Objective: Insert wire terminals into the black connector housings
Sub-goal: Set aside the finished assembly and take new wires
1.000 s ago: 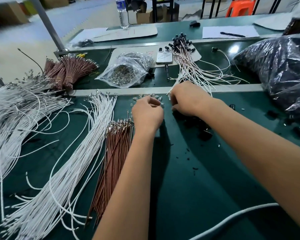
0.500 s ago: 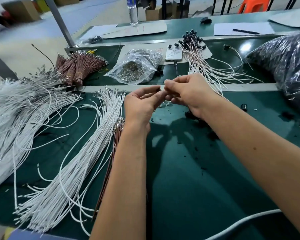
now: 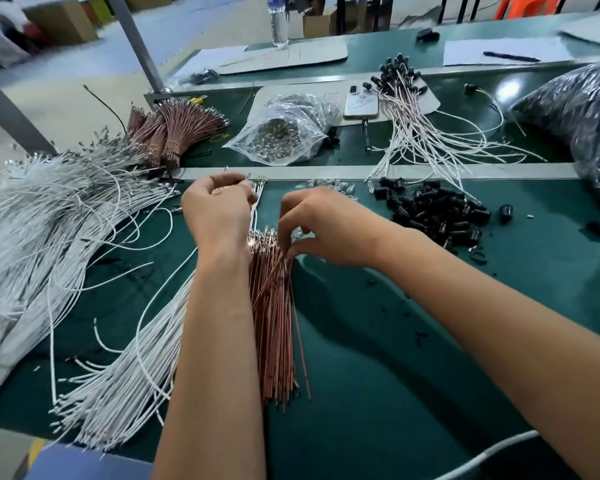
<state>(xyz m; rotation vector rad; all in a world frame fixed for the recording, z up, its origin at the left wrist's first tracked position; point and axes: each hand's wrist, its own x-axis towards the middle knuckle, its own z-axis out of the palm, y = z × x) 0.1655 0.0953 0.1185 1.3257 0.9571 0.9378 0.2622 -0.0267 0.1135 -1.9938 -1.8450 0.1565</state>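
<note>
Two hands, right hand pinching thin copper-brown wires

A flat bundle of brown wires with silver terminals at the far end lies under the right hand, whose fingertips pinch one wire. Loose black housings lie heaped just right of that hand.

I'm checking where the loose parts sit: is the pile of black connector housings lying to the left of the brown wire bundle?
No, the black connector housings lie on the green mat to the right of the brown wire bundle.
</note>
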